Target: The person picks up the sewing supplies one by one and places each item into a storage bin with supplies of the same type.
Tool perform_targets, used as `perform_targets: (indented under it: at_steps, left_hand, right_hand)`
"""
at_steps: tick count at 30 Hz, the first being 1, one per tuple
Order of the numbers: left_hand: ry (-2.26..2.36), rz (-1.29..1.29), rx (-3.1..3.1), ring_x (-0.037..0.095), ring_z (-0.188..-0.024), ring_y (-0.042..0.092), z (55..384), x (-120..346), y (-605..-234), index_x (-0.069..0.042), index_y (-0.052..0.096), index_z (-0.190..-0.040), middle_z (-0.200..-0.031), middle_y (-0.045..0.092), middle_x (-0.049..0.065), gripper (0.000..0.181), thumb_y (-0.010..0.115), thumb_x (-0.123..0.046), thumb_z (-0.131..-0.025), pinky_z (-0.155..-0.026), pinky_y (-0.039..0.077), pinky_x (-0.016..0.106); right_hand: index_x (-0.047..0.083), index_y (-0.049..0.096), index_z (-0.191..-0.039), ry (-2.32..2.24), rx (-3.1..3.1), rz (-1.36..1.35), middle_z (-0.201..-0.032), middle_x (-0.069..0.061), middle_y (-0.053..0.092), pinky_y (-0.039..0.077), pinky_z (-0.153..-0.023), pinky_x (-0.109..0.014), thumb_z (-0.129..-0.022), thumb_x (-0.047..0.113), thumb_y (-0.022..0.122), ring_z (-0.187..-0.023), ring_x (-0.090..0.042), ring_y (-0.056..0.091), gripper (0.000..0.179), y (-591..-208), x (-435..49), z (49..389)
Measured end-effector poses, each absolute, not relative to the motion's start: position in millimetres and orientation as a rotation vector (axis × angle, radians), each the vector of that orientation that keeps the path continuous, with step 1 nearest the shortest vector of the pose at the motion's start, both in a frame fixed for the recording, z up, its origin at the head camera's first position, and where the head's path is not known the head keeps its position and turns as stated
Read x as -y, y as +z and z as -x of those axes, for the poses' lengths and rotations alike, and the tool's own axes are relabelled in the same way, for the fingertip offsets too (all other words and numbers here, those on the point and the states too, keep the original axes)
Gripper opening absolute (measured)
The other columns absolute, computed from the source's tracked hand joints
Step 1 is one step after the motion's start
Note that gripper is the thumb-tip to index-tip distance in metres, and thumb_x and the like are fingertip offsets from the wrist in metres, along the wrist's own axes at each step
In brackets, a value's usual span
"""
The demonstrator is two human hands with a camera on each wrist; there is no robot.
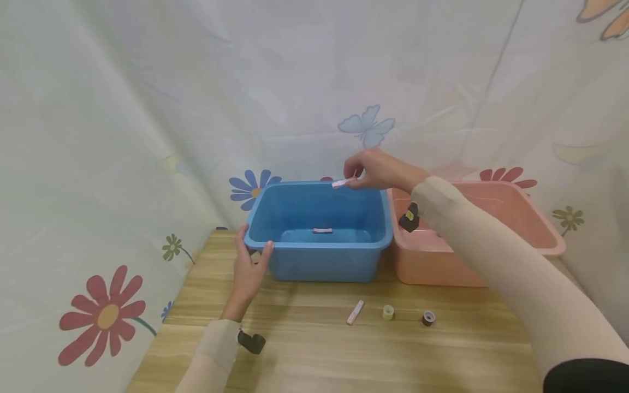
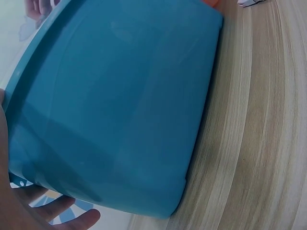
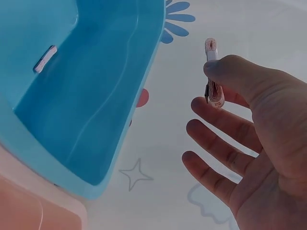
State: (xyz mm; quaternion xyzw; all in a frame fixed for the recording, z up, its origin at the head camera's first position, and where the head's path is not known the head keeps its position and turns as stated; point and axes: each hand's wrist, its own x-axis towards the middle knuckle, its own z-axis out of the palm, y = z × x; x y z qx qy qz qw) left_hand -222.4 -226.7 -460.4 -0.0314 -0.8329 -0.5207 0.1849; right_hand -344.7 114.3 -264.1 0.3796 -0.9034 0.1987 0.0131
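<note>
One tape (image 1: 340, 184) is pinched by the right hand (image 1: 377, 169) near the far edge of the blue bin (image 1: 324, 264) (left hand (image 1: 249, 275) grips its near-left corner); slack fingers could drop the tape behind.

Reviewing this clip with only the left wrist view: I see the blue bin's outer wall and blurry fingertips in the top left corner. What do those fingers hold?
Observer: That is the right hand, pinching a folded pink-and-white strip.

Reviewer: My view shows no inside of the blue bin. Anything in there?

Observer: Yes, a second strip lies at the bottom.

Reviewer: And out on the table?

Observer: Besides another strip, a pale roll and a dark roll sit in front of the bins.
</note>
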Motion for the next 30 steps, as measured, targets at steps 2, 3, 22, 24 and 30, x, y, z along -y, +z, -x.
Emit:
perform_targets:
  at_steps: [2, 3, 22, 24, 30]
  left_hand:
    - [-1.47, 0.097, 2.346, 0.038, -0.141, 0.044, 222, 226, -461, -0.026, 0.012, -0.163, -0.163, 0.033, 0.013, 0.081, 0.06, -0.049, -0.102, -0.111, 0.038, 0.064]
    - [-1.471, 0.098, 2.344, 0.038, -0.141, 0.044, 222, 226, -461, -0.026, 0.012, -0.163, -0.163, 0.033, 0.013, 0.081, 0.06, -0.049, -0.102, -0.111, 0.038, 0.064]
    - [-1.49, 0.085, 2.339, 0.037, -0.141, 0.044, 218, 221, -460, -0.03, 0.013, -0.163, -0.163, 0.034, 0.012, 0.08, 0.06, -0.05, -0.101, -0.11, 0.039, 0.064]
    - [-1.487, 0.09, 2.339, 0.037, -0.141, 0.044, 218, 221, -461, -0.029, 0.013, -0.163, -0.163, 0.034, 0.012, 0.08, 0.061, -0.049, -0.101, -0.109, 0.041, 0.063]
    - [-1.488, 0.075, 2.34, 0.037, -0.139, 0.047, 214, 218, -460, -0.03, 0.014, -0.162, -0.162, 0.036, 0.012, 0.081, 0.061, -0.051, -0.1, -0.102, 0.047, 0.063]
  right_hand:
    - [0.017, 0.075, -0.1, 0.62, 2.826, -1.168, -0.101, 0.001, 0.073, 0.059, -0.085, -0.035, -0.094, 0.023, 0.076, -0.098, -0.019, 0.066, 0.009, -265, -112, 347]
    - [0.016, 0.075, -0.101, 0.627, 2.831, -1.163, -0.101, 0.0, 0.073, 0.059, -0.085, -0.036, -0.094, 0.023, 0.076, -0.098, -0.02, 0.066, 0.009, -266, -111, 347]
    - [0.016, 0.076, -0.097, 0.73, 2.784, -1.164, -0.095, 0.0, 0.073, 0.059, -0.078, -0.031, -0.095, 0.024, 0.075, -0.086, -0.019, 0.066, 0.008, -292, -90, 370]
    - [0.015, 0.076, -0.096, 0.742, 2.789, -1.153, -0.095, -0.001, 0.073, 0.059, -0.079, -0.031, -0.095, 0.022, 0.074, -0.086, -0.02, 0.066, 0.008, -296, -88, 373]
    - [0.012, 0.075, -0.102, 0.762, 2.84, -1.12, -0.1, -0.003, 0.072, 0.06, -0.081, -0.031, -0.096, 0.02, 0.073, -0.092, -0.02, 0.066, 0.011, -305, -83, 377]
